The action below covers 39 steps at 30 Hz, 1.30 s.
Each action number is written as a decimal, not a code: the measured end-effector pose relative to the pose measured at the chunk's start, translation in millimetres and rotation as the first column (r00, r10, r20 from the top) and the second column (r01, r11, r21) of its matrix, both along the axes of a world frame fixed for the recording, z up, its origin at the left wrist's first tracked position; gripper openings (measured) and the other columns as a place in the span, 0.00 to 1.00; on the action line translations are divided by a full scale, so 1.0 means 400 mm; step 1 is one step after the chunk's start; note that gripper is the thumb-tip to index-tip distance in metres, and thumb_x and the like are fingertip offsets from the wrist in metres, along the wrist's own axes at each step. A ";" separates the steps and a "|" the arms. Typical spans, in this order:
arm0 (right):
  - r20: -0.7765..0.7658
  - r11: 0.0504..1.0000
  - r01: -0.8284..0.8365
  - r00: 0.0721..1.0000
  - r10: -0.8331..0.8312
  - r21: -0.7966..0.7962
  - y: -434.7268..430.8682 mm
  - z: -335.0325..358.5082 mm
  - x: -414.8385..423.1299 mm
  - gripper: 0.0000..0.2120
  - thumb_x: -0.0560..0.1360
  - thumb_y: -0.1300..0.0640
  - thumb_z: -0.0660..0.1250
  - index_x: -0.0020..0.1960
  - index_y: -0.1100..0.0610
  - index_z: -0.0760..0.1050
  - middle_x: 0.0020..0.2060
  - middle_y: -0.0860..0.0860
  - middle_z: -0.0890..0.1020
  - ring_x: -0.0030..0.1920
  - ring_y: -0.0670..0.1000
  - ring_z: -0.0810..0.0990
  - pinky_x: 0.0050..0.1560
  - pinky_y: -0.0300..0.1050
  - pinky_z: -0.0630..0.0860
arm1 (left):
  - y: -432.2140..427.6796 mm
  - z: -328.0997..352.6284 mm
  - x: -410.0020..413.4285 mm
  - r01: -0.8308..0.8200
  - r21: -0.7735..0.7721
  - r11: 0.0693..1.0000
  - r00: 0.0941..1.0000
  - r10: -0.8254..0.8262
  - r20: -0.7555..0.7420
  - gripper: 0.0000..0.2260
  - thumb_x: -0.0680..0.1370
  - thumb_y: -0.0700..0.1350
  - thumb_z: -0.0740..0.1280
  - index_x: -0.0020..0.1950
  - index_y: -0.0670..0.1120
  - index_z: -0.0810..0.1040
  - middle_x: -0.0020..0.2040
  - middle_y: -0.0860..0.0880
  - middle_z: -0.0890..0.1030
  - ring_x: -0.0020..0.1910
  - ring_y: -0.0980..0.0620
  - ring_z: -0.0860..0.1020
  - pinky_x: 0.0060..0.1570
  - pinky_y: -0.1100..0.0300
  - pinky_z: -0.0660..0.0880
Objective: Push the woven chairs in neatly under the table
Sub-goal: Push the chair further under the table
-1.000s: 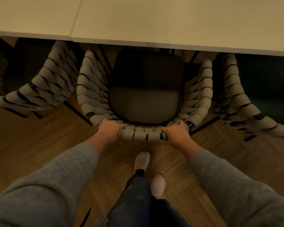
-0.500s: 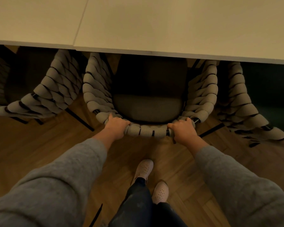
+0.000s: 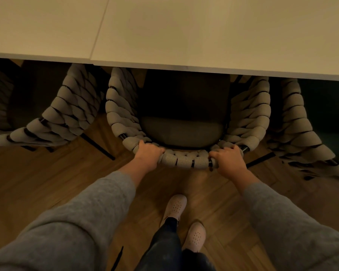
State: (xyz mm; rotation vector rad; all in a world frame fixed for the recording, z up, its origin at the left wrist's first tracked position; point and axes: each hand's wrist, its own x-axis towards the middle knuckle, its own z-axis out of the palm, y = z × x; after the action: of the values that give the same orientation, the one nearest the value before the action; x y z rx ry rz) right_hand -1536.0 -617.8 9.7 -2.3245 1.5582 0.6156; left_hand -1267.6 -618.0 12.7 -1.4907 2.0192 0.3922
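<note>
A woven chair [image 3: 186, 160] with thick grey braided rope and a dark seat cushion stands straight ahead, its seat more than half under the pale table [image 3: 184, 36]. My left hand [image 3: 148, 153] grips the left part of the chair's back rail. My right hand [image 3: 228, 160] grips the right part of the same rail. Two more woven chairs flank it: the left chair [image 3: 63, 118] and the right chair [image 3: 297, 130], both partly under the table edge.
The floor [image 3: 47, 182] is wooden herringbone parquet. My feet in light perforated shoes [image 3: 174, 207] stand just behind the chair. Thin black chair legs [image 3: 98, 146] splay outward over the floor between the chairs.
The middle chair has slid forward under the table with both hands on its back rail; less of the seat shows. My feet have stepped forward after it.
</note>
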 end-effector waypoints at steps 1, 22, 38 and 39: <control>0.011 1.000 0.013 1.000 -0.013 0.004 0.002 0.000 0.000 0.15 0.74 0.51 0.67 0.60 0.43 0.73 0.54 0.44 0.79 0.59 0.50 0.75 0.68 0.57 0.60 | 0.001 0.001 0.000 0.002 -0.004 1.000 1.000 -0.002 -0.005 0.20 0.78 0.45 0.64 0.69 0.55 0.68 0.61 0.50 0.77 0.63 0.46 0.74 0.68 0.39 0.59; 0.002 1.000 0.018 1.000 -0.018 0.013 0.015 -0.005 0.007 0.11 0.75 0.53 0.66 0.56 0.43 0.73 0.53 0.45 0.79 0.58 0.51 0.75 0.68 0.60 0.60 | 0.005 0.031 -0.008 -0.034 -0.013 0.999 0.999 0.034 0.017 0.20 0.79 0.42 0.63 0.70 0.53 0.67 0.59 0.48 0.77 0.63 0.45 0.73 0.71 0.39 0.56; 0.011 0.998 -0.019 1.000 0.018 0.056 0.016 0.014 0.006 0.11 0.76 0.57 0.64 0.57 0.47 0.74 0.53 0.49 0.78 0.58 0.53 0.75 0.66 0.59 0.60 | 0.018 0.022 -0.006 -0.094 0.039 0.995 0.995 0.092 0.034 0.18 0.79 0.41 0.61 0.69 0.53 0.68 0.53 0.50 0.80 0.59 0.48 0.75 0.73 0.41 0.52; 0.015 0.998 -0.027 1.000 0.026 0.056 0.011 0.016 0.005 0.11 0.77 0.57 0.64 0.58 0.48 0.74 0.53 0.49 0.78 0.58 0.53 0.75 0.66 0.59 0.60 | 0.013 0.021 -0.006 -0.096 0.047 0.994 0.995 0.094 0.039 0.18 0.79 0.41 0.60 0.68 0.53 0.68 0.52 0.50 0.80 0.58 0.48 0.75 0.73 0.41 0.52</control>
State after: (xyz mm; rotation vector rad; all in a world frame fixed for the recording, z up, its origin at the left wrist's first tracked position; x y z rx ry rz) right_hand -1533.8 -613.4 16.0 -2.3064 1.4866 0.6388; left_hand -1269.9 -612.7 21.0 -1.5569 1.9017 0.4467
